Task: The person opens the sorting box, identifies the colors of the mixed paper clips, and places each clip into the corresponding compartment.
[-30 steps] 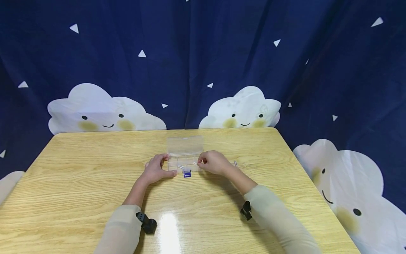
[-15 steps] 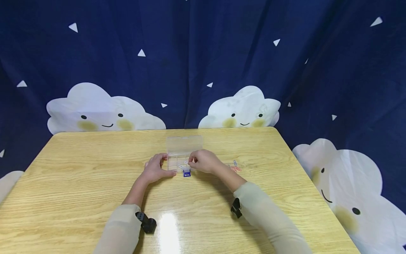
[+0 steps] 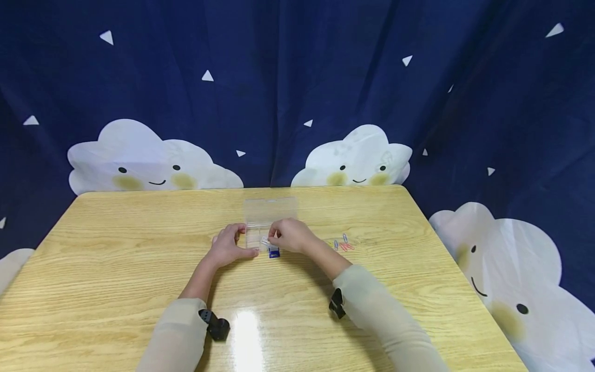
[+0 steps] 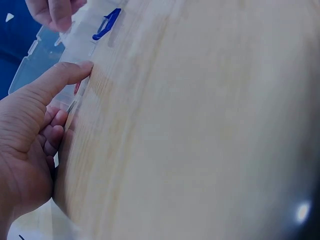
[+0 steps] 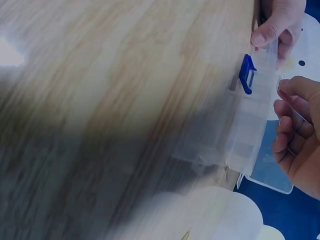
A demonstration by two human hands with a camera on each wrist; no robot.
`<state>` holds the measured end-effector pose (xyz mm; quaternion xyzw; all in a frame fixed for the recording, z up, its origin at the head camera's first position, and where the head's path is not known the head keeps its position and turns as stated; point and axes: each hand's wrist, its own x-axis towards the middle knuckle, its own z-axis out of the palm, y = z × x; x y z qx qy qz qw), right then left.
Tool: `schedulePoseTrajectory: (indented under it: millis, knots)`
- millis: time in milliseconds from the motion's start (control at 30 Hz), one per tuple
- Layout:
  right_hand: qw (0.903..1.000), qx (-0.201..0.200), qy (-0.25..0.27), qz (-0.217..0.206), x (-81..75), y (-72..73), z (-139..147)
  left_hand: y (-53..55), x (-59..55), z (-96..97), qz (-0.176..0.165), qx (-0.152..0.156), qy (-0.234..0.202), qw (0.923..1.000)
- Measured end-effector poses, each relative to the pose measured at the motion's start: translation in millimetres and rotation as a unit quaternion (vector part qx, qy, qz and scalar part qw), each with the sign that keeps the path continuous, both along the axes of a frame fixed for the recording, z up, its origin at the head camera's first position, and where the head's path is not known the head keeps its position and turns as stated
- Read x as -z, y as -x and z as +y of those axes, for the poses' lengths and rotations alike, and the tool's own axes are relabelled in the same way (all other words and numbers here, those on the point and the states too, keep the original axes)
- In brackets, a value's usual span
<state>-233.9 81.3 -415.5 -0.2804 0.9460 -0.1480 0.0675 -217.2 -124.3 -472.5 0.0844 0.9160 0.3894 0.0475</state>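
Note:
A clear plastic compartment box (image 3: 253,238) lies on the table with its lid (image 3: 270,211) tipped back and a blue latch (image 3: 274,253) at the front. My left hand (image 3: 226,247) grips the box's left end, thumb at the front side and fingers around the far side. Over the middle of the box, my right hand (image 3: 292,235) pinches a white paper clip (image 5: 281,80) between thumb and forefinger. Something red shows inside the box near the left thumb in the left wrist view. The right hand covers the box's right part in the head view.
Several paper clips lie on the wooden table (image 3: 139,268) to the right of the box: pink ones (image 3: 344,247), blue ones (image 3: 336,245) and a bit of yellow. A dark blue curtain (image 3: 274,93) with clouds hangs behind the table's far edge.
My right hand has moved left from the box's right end to its middle with the paper clip. Its arm has uncovered more clips on the table. The left hand has stayed put.

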Motion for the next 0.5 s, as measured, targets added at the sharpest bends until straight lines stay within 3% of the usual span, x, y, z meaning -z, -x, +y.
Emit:
schedulePoseTrajectory:
  millis: [500]
  knots:
    - [0.9999, -0.003, -0.002, -0.010, 2.5, -0.9, -8.6, 0.7, 0.4, 0.7, 0.003, -0.001, 0.002, 1.0000]
